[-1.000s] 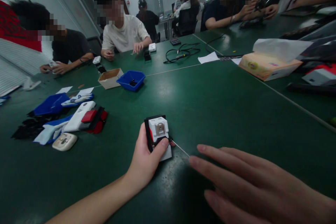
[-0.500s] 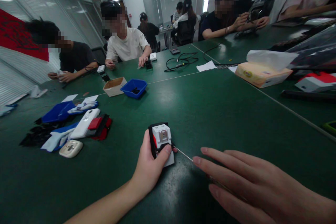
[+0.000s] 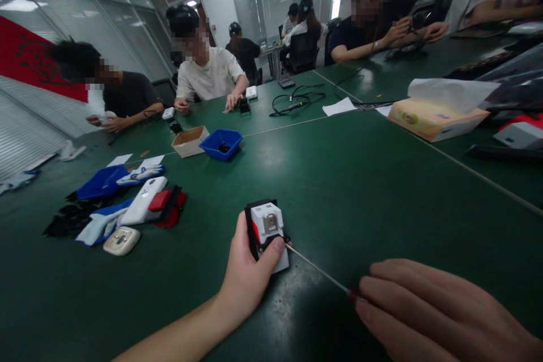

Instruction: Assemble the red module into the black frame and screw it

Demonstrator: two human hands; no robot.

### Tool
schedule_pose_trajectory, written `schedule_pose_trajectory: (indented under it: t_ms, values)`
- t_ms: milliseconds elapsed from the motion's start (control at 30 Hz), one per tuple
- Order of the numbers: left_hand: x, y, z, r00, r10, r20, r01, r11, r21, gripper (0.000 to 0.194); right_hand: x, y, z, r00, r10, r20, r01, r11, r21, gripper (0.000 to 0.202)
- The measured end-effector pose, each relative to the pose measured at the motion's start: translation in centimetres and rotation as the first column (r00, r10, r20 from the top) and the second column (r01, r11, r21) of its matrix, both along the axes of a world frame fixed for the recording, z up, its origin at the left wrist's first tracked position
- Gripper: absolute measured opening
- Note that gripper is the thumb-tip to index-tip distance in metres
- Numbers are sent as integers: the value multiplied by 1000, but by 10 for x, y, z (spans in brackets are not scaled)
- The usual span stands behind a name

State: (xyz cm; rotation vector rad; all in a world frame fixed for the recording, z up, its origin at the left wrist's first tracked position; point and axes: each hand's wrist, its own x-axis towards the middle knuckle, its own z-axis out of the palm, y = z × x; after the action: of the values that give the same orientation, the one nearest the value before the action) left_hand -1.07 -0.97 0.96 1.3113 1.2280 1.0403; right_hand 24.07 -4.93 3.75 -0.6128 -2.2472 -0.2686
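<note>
My left hand is wrapped round a small white, red and black device, its thumb pressed over the front. A metal bracket shows in the device's white face; the base of the device is partly hidden by my fingers. My right hand is closed round the handle of a screwdriver, most of which the fingers cover. The thin shaft runs up and left, and its tip meets the right side of the device beside my left thumb.
Left lie a white power bank, gloves, a round cream case and a blue tray. Farther off are a blue bin, a cardboard box, a black cable and a tissue pack. Several people sit around.
My right hand has moved back and down, its spread fingers now closed in round the screwdriver handle; more shaft shows. My left hand keeps its hold on the device.
</note>
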Motion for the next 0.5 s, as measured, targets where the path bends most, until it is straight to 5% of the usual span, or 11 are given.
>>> schedule_pose_trajectory:
  t_ms: [500]
  values:
    - [0, -4, -3, 992, 11, -128, 2, 995, 101, 52, -17, -2, -17, 998, -23, -62, 26, 999, 45, 24]
